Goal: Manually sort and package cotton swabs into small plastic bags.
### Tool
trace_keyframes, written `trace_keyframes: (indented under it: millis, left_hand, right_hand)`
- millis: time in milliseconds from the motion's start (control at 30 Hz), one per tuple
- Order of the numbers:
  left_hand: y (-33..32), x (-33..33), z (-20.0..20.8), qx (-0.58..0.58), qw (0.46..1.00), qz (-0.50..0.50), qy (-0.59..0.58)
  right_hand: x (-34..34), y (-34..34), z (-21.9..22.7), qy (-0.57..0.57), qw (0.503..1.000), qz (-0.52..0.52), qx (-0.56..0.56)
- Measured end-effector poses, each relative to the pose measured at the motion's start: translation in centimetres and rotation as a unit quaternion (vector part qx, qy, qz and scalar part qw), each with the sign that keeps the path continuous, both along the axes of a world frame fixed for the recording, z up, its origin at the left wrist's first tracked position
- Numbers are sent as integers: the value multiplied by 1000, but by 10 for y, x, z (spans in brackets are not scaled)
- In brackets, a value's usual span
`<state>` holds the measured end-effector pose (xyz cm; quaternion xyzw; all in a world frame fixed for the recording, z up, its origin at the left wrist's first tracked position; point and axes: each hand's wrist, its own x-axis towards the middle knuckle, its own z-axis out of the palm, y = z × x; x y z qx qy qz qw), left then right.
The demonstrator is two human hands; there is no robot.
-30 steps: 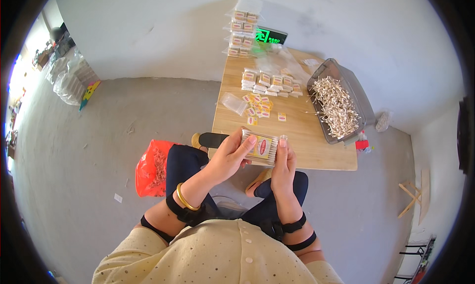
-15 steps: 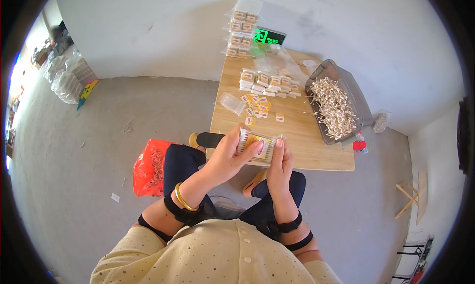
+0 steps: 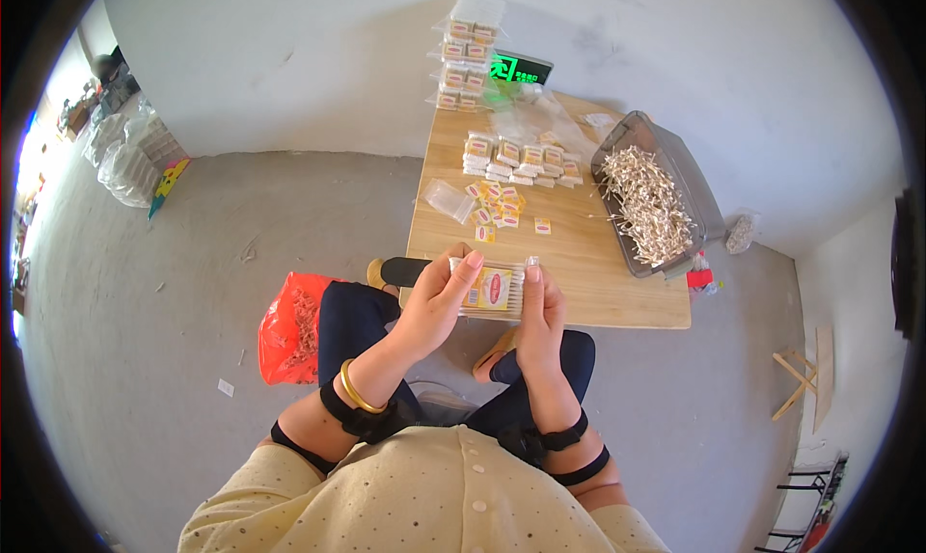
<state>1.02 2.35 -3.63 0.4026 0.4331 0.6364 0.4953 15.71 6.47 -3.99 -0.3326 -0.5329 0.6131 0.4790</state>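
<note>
Between both hands, just over the table's near edge, is a clear packet of cotton swabs (image 3: 495, 291) with a yellow and white label card inside. My left hand (image 3: 436, 297) grips its left side, thumb along the upper left corner. On the other side my right hand (image 3: 540, 317) pinches the right edge, thumb near the top corner. Beyond the hands lie loose label cards (image 3: 497, 206) in a small pile. A clear empty bag (image 3: 449, 200) lies left of them. Filled swab packets (image 3: 521, 160) are stacked in rows behind.
A grey bin (image 3: 709, 211) heaped with loose swabs (image 3: 646, 206) stands on the wooden table's (image 3: 598, 297) right side. A tall stack of bagged packets (image 3: 465, 56) and a green lit sign (image 3: 519, 70) are at the back. A red bag (image 3: 287, 329) sits on the floor, left.
My left thumb has slid off the label up to the packet's left corner, so the label shows more. The right thumb has shifted slightly up along the right edge.
</note>
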Motion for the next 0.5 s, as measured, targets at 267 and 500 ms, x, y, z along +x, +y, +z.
trace_keyframes:
  millis: [267,500]
  left_hand:
    - [-2,1,5,-52,995,-11,-83]
    - [-6,-2,13,-39,997,-29,-67]
  right_hand:
    - [4,8,-12,-63,994,-11,89]
    - [4,9,-2,5,998,-45,34]
